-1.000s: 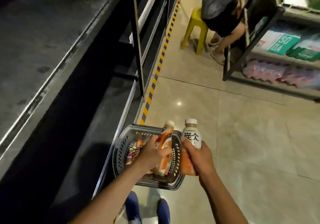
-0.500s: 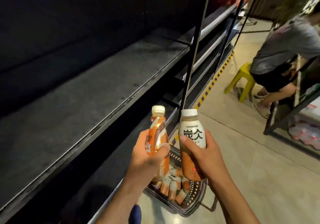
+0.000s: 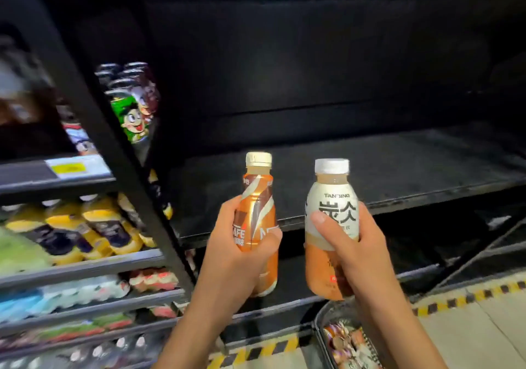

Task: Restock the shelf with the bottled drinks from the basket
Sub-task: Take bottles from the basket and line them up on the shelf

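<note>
2 capped bottles upright, side by side before the dark shelf (image 3: 370, 169): orange coffee bottle (image 3: 257, 215) on the left, white-labelled TANBING bottle (image 3: 331, 226) on the right. Basket (image 3: 320, 323) low at near right, more bottles inside.

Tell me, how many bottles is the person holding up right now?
2: an orange bottle in the left hand, a white-labelled bottle in the right hand. More lie in the basket.

Glossy plastic orange bottle (image 3: 257, 220); matt, seemingly metal dark shelf (image 3: 398, 169)
</note>
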`<state>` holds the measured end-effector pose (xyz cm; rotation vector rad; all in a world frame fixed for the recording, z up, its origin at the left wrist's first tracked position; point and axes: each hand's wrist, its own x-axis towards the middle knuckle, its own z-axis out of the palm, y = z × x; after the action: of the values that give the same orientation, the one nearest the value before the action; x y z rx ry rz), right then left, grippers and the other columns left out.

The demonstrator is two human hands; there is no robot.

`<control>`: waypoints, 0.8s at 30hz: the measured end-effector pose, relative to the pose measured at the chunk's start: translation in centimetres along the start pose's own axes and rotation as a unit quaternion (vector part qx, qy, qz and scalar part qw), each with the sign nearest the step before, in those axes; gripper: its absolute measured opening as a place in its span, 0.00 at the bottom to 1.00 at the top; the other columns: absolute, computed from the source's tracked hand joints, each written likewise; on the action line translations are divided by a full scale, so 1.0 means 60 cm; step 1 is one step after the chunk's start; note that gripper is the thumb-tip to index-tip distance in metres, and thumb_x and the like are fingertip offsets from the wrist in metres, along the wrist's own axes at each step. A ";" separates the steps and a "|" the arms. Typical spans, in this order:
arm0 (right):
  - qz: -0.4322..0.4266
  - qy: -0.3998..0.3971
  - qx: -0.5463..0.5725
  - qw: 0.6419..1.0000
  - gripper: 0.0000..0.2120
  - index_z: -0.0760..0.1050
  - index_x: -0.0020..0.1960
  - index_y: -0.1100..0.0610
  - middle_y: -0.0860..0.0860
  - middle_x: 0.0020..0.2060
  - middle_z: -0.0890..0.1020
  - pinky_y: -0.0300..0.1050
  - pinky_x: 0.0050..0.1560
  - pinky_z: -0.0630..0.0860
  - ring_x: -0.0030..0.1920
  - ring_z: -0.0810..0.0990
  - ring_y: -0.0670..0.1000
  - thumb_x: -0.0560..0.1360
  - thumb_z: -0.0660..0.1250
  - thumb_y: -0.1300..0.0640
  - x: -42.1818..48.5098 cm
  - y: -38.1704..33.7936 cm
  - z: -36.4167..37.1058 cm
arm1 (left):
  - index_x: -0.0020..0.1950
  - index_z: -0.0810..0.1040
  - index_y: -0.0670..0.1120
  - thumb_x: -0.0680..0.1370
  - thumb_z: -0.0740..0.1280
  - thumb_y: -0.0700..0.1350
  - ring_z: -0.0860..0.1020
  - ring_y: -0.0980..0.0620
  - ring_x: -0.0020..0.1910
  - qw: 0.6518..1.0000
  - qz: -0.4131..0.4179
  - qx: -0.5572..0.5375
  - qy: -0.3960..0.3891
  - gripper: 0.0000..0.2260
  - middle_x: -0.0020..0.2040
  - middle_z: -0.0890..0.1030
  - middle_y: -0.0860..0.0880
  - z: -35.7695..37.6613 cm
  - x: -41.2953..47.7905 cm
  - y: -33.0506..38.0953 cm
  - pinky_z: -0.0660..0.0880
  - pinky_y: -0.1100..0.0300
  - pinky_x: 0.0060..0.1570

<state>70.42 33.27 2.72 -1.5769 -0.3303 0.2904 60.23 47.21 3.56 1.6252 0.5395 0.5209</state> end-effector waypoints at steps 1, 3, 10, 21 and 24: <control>-0.008 -0.031 0.004 0.999 0.16 0.78 0.50 0.42 0.47 0.41 0.85 0.42 0.38 0.80 0.39 0.83 0.46 0.65 0.76 0.41 -0.008 -0.015 0.037 | 0.57 0.72 0.63 0.72 0.72 0.48 0.83 0.56 0.42 1.000 0.001 -0.002 0.027 0.18 0.44 0.82 0.57 -0.039 -0.012 0.006 0.77 0.61 0.43; -0.020 -0.089 0.013 0.996 0.16 0.78 0.49 0.40 0.47 0.43 0.85 0.45 0.39 0.81 0.41 0.84 0.48 0.64 0.78 0.39 -0.031 -0.044 0.116 | 0.57 0.72 0.64 0.71 0.73 0.52 0.83 0.55 0.43 0.997 0.002 -0.016 0.078 0.18 0.45 0.82 0.55 -0.118 -0.040 0.013 0.79 0.57 0.45; -0.041 -0.222 0.058 0.972 0.27 0.80 0.54 0.40 0.51 0.44 0.86 0.56 0.46 0.81 0.46 0.85 0.56 0.56 0.75 0.36 -0.138 -0.095 0.395 | 0.58 0.73 0.60 0.73 0.73 0.46 0.81 0.63 0.40 0.975 0.024 -0.003 0.221 0.17 0.44 0.82 0.64 -0.399 -0.142 0.013 0.73 0.72 0.37; -0.039 -0.289 0.070 0.954 0.24 0.80 0.51 0.39 0.49 0.44 0.87 0.50 0.42 0.79 0.43 0.86 0.51 0.56 0.78 0.36 -0.242 -0.129 0.692 | 0.56 0.74 0.57 0.72 0.73 0.46 0.81 0.60 0.38 0.960 0.030 0.007 0.277 0.15 0.42 0.82 0.59 -0.706 -0.164 0.005 0.74 0.66 0.38; -0.043 -0.277 0.058 0.958 0.21 0.82 0.50 0.43 0.51 0.42 0.87 0.54 0.41 0.81 0.41 0.86 0.53 0.60 0.77 0.38 -0.231 -0.149 0.734 | 0.55 0.73 0.59 0.73 0.73 0.49 0.81 0.61 0.39 0.966 0.033 -0.005 0.257 0.14 0.42 0.81 0.58 -0.752 -0.131 0.011 0.75 0.61 0.42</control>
<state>40.49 68.79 9.93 -1.3387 -0.7996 0.6754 26.33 77.45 9.15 1.4977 0.8640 1.0067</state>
